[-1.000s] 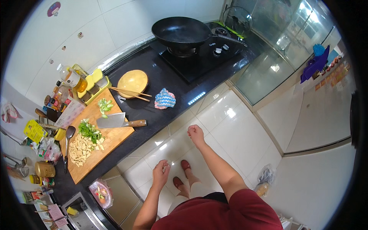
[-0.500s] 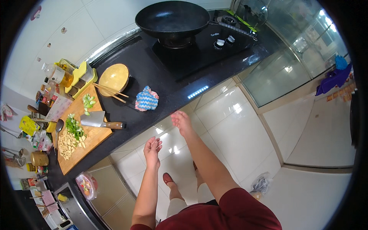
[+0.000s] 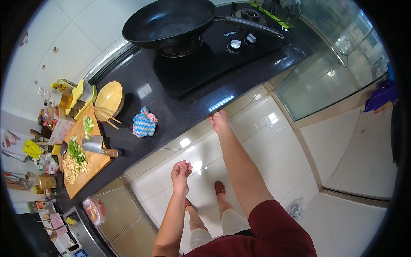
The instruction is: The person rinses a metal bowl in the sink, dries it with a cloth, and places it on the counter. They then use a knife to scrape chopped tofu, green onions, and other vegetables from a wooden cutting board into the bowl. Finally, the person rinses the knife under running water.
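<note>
My right hand is at the front edge of the black counter, just below a strip of reflected light. Its fingertips are hidden under that edge, so what they touch cannot be made out. Over the tiled floor, my left hand hangs with loosely curled fingers and nothing visible in it. Beyond my right hand, a large black wok sits on the gas hob, its wrapped handle pointing right. Two white control knobs are on the hob's right part.
Left on the counter are a blue-and-white cloth, a yellow bowl with chopsticks across it, and a wooden board. The board carries a cleaver, chopped greens and pale pieces. A clear plastic bag lies on the floor.
My right hand has moved forward and right to the counter's edge. My left hand has shifted slightly right and down. The view has turned, so the wok and board appear further left.
</note>
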A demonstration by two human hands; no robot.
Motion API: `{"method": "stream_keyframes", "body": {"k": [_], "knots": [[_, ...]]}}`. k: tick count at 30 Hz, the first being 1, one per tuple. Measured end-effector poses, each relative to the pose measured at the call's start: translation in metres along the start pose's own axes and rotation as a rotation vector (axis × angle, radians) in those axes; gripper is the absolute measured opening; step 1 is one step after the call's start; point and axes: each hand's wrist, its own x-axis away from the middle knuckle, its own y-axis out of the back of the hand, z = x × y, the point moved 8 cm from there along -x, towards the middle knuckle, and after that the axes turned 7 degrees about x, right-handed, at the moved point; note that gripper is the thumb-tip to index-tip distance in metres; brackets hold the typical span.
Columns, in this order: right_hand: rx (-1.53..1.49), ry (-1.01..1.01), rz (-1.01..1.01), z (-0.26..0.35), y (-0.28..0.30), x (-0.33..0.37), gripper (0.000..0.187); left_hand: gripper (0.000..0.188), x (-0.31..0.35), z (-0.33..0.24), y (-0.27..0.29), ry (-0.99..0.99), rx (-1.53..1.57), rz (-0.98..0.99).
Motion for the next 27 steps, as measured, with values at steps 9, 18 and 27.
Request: {"method": "stream_keyframes", "body": {"k": [9,18,27], "knots": [[0.010,0.109,-0.029,-0.016,0.043,0.063,0.012,0.015,-0.002,-0.002,-0.050,-0.099,-0.116,0.045],[-0.064,0.108,-0.212,-0.035,0.070,0.129,0.018,0.018,0.006,0.046,-0.038,-0.093,-0.297,0.148],[-0.072,0.128,-0.240,-0.054,0.081,0.161,0.015,0.044,0.017,0.078,0.015,0.050,-0.266,0.129]]}}
